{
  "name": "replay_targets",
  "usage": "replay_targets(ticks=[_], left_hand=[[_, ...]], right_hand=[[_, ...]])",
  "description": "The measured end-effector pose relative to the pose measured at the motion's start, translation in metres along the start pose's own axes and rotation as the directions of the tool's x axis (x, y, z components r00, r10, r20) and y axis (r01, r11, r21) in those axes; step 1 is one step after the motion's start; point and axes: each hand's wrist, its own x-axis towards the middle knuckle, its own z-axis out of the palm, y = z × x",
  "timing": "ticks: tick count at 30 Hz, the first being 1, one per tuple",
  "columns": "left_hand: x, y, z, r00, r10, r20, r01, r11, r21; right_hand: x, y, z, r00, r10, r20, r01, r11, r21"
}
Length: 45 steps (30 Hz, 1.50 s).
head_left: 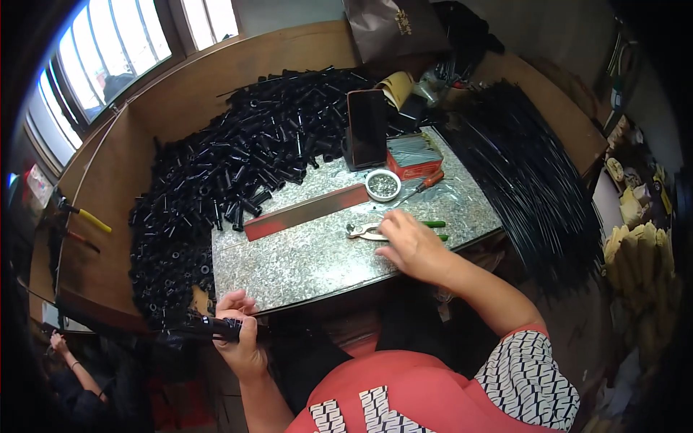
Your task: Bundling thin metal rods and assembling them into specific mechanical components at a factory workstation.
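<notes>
A red shirt (404, 382) is closest, with a black and white sleeve (534, 379). The left arm (261, 400) reaches up, and the left hand (242, 348) is just off the front edge of the bench (310, 267), near the front left corner. It holds a black tube (224, 328), thumb on top, fingers tipped up. The right elbow (530, 317) sticks out sideways, and the forearm (484, 285) slants up over the right part of the front edge. The right hand (410, 247) is palm down with bent fingers over the green-handled pliers (367, 232); I cannot tell if it grips them. The pliers lie between the bench's middle and its right edge. Behind them is a white bowl (383, 200), beside a long red bar (307, 213).
</notes>
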Motion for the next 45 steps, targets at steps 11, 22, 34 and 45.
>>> replay_targets(ticks=[11,22,34,45], left_hand=[[-0.009,0.001,0.02,0.963,-0.155,0.22,0.199,0.961,-0.192],[-0.015,0.005,0.015,0.944,-0.213,0.253,0.27,0.938,-0.216],[-0.012,0.001,0.014,0.863,-0.291,0.414,0.421,0.866,-0.269],[-0.013,-0.011,0.014,0.836,-0.39,0.387,0.528,0.766,-0.368]], right_hand=[[-0.028,0.052,-0.004,0.984,0.162,0.076,-0.137,0.956,-0.259],[-0.028,0.009,-0.007,0.959,0.251,0.128,-0.258,0.965,0.042],[-0.001,-0.056,-0.023,0.949,-0.237,-0.207,0.251,0.967,0.042],[0.014,-0.072,-0.02,0.854,-0.47,-0.224,0.325,0.817,-0.476]])
